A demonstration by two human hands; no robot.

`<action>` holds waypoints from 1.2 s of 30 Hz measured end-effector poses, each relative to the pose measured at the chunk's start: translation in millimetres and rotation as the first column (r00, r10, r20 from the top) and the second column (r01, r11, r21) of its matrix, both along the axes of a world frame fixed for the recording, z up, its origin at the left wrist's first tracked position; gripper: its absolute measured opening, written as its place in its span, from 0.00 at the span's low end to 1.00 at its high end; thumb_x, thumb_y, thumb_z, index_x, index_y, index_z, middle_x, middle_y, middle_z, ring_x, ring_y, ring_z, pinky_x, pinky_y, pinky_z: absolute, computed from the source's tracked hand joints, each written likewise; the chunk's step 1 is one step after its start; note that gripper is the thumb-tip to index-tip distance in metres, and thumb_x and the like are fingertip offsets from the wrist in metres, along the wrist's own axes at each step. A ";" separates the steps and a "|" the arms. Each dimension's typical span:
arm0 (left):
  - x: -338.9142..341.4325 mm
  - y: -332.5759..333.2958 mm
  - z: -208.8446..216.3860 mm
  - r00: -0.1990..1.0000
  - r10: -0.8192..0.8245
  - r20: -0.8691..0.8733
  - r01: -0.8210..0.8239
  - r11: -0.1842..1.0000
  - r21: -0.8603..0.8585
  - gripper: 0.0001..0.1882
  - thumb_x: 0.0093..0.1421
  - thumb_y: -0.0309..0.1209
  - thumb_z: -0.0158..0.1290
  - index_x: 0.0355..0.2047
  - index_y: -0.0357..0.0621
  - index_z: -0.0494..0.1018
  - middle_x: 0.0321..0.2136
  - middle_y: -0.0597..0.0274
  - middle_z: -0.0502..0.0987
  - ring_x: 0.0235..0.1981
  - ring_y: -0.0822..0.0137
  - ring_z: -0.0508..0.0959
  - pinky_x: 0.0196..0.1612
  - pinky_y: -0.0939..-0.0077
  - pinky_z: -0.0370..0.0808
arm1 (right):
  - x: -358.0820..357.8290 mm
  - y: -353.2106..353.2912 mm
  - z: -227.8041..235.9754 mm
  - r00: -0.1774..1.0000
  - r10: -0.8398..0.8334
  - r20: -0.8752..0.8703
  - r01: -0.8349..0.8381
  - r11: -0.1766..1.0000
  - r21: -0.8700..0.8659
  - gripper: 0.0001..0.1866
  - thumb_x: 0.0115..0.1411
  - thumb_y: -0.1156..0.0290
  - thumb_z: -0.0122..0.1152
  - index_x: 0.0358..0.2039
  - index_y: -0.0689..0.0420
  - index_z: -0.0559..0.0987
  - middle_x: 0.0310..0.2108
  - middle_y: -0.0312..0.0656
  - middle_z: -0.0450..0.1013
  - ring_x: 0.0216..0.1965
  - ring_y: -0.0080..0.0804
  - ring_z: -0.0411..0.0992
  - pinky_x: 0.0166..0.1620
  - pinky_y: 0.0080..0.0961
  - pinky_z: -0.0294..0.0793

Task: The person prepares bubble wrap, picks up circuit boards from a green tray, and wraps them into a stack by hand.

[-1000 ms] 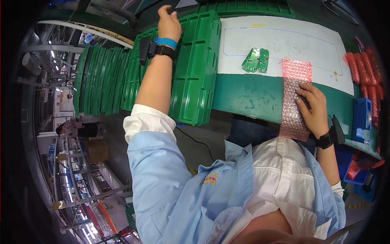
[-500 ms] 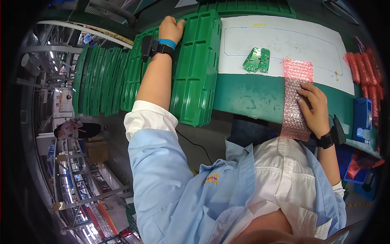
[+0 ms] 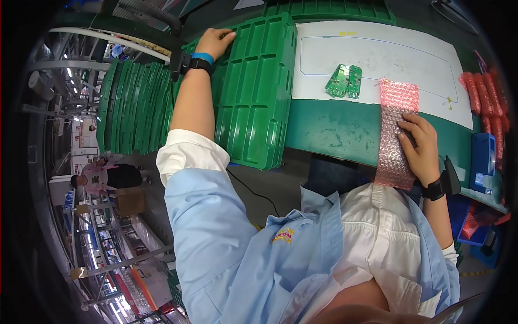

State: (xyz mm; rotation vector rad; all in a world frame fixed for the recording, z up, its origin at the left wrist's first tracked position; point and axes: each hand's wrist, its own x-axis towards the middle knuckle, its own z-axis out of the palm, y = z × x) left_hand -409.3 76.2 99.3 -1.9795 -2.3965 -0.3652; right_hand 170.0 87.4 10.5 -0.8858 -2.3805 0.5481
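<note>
My left hand [image 3: 215, 43] is at the far end of the green compartmented tray [image 3: 252, 86], its fingers curled in. Whatever lies between those fingers is hidden. On the bench edge lies a long strip-shaped pink bubble-wrap bag [image 3: 398, 127], its near end hanging toward my body. My right hand [image 3: 422, 144] rests on the right side of this bag with fingers spread. Left of the bag, several small green circuit boards [image 3: 344, 81] lie overlapping on a white sheet [image 3: 396, 59].
Stacked green trays [image 3: 132, 105] stand at the left. Another green tray [image 3: 334, 11] is at the back. Red bubble-wrap bundles [image 3: 480, 94] and a blue bin [image 3: 482, 156] are at the right. A black cable [image 3: 253, 189] hangs below. A person [image 3: 100, 175] is far left.
My left hand has moved left and slightly down along the trays, with its forearm following. My right hand stays on the bubble-wrap bag. The view has shifted slightly.
</note>
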 end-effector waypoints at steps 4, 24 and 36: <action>-11.9 -7.8 -28.9 0.969 0.198 -0.144 -0.169 0.967 0.191 0.24 0.60 0.51 0.54 0.44 0.43 0.76 0.32 0.44 0.79 0.36 0.45 0.79 0.40 0.58 0.75 | -3.9 -2.9 2.2 1.000 0.011 -0.009 -0.011 1.000 -0.021 0.13 0.56 0.72 0.62 0.42 0.56 0.80 0.50 0.41 0.74 0.54 0.43 0.69 0.58 0.37 0.62; -71.2 -0.1 -49.5 0.902 0.219 0.372 -0.326 0.911 0.252 0.15 0.61 0.38 0.50 0.41 0.39 0.68 0.33 0.46 0.76 0.37 0.50 0.76 0.44 0.60 0.72 | 6.5 12.7 -17.3 0.997 0.080 -0.006 -0.080 0.997 0.011 0.12 0.57 0.76 0.60 0.42 0.60 0.79 0.50 0.46 0.74 0.53 0.46 0.70 0.57 0.36 0.65; -21.1 1.1 -2.1 0.820 0.515 0.249 -0.567 0.790 0.233 0.26 0.61 0.24 0.46 0.61 0.46 0.60 0.38 0.37 0.76 0.42 0.43 0.77 0.47 0.56 0.72 | 3.5 9.2 -13.7 0.996 0.088 -0.005 -0.088 0.995 -0.039 0.11 0.60 0.76 0.57 0.43 0.63 0.79 0.52 0.49 0.73 0.53 0.46 0.71 0.56 0.35 0.67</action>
